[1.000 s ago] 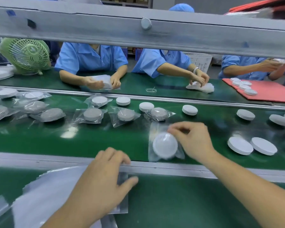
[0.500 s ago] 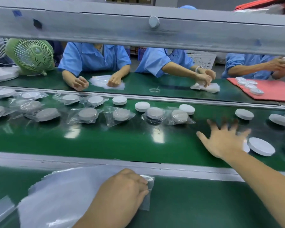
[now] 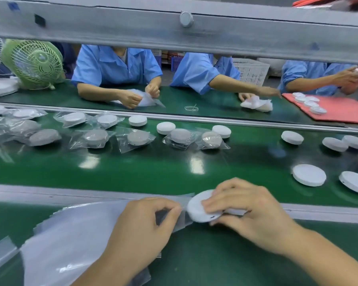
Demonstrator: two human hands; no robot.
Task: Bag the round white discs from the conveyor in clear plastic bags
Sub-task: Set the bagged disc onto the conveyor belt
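Right hand grips disc; left hand pinches bag mouth.
Lift the top layer, seemingly barely parted, then slide the disc in flat.

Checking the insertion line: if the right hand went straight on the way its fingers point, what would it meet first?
Probably the clear bag that the left hand pinches: the right hand points left, and its disc sits at the bag's edge. Depth is unclear.
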